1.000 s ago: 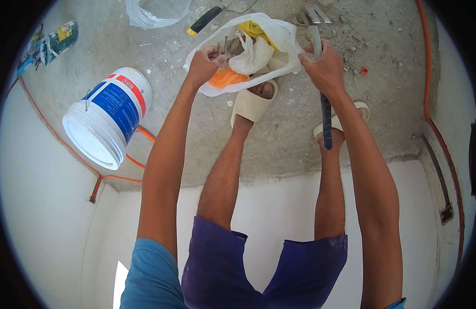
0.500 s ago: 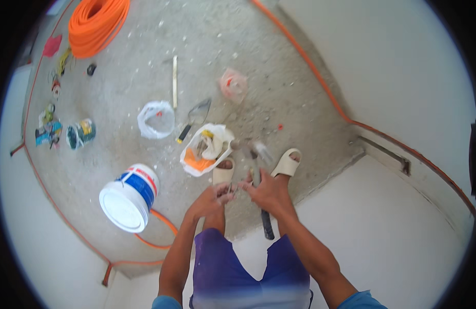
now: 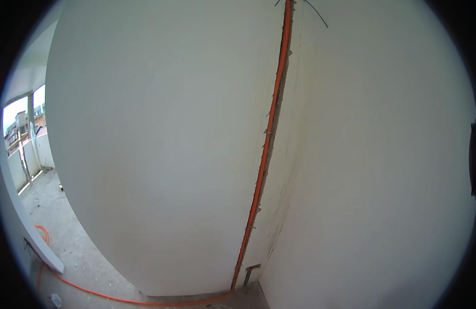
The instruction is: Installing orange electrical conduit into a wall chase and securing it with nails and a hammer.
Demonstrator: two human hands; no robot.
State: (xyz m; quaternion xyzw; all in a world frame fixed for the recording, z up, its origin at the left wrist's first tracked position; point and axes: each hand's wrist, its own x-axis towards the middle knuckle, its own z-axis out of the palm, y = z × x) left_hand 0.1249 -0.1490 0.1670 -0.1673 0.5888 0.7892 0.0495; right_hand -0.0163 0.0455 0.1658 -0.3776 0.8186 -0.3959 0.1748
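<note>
Neither of my hands is in the head view now, so what they hold is hidden. A long orange conduit (image 3: 272, 118) runs up a rough groove chased into the white wall (image 3: 161, 144), close to the corner. Several small fixings stick out along the groove's edges. At the top, a thin dark wire (image 3: 317, 14) curls out beside the conduit. Low by the corner, a short dark groove (image 3: 251, 269) is cut into the wall.
Another white wall (image 3: 372, 154) stands on the right. Along the floor, orange conduit (image 3: 104, 295) follows the wall's foot. At left, an opening shows concrete floor (image 3: 78, 226), an orange conduit loop (image 3: 44, 233) and a window (image 3: 16, 118). A clear plastic piece (image 3: 55, 299) lies bottom left.
The view has swung up from the floor to the wall. My hands, the hammer by my right hand, the bucket and the bags have gone out of sight.
</note>
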